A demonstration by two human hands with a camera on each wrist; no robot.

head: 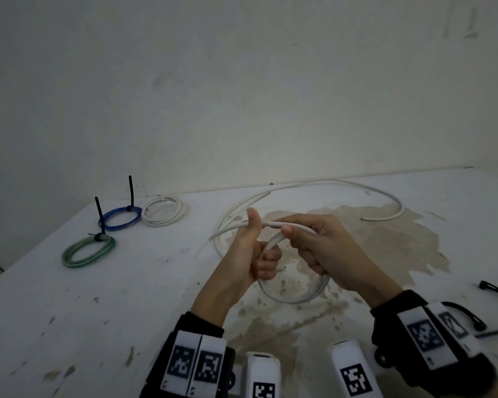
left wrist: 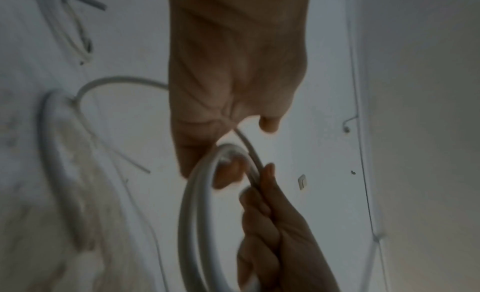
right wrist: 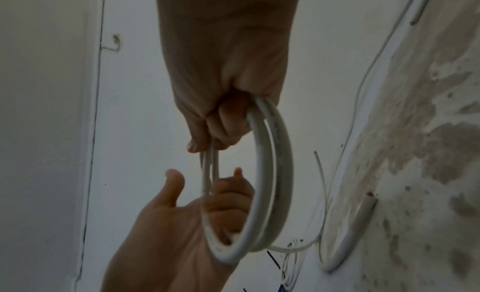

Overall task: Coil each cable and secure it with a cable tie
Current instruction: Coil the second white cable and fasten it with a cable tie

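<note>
While both hands grip one white cable [head: 273,224], the left hand [head: 252,254] and right hand [head: 325,248] curl round its loops. Three tied coils lie on the table [head: 156,282]: one blue coil [head: 120,219], one green coil [head: 88,252], one white coil [head: 164,214].

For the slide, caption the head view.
Left hand and right hand coil a white cable above the stained table.
</note>
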